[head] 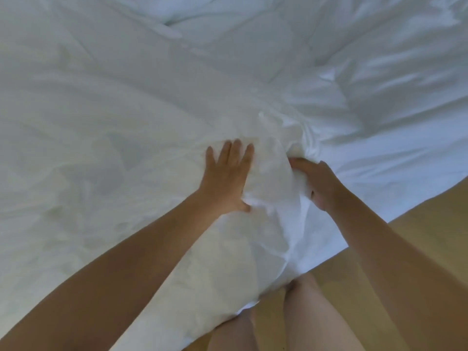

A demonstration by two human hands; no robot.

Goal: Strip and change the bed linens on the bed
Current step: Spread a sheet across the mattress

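Covering nearly the whole view from 9 o'clock round to 3 o'clock, the white bed linen (126, 117) lies in loose, soft waves. Its left part is creamier, matte and finely crinkled, with a padded look. The part toward 2 and 3 o'clock is brighter and smoother, crossed by long shallow creases with bluish shadows.

Just right of centre, where the two tones meet, the cloth rises in a crumpled ridge (273, 158). The left hand (229, 173) presses flat on the creamy side of it, with fingers straight, close together and pointing to 12 o'clock, and the thumb sunk in a fold. The right hand (320, 184) is on the ridge's other side — its fingers are curled round a bunch of the cloth, with the thumb lying along the top toward 9 o'clock. The two hands are near each other with the ridge between them.

Below the hands the linen hangs toward 6 o'clock in a puffy lobe, touching the person's bare legs (316, 315).

At 12 o'clock sits a plump swell (174, 24) — possibly a pillow, though the blur is too soft to say.

From 3 down to 5 o'clock, a smooth tan floor (417, 224) shows beyond the linen's edge. The light is dim and cool.
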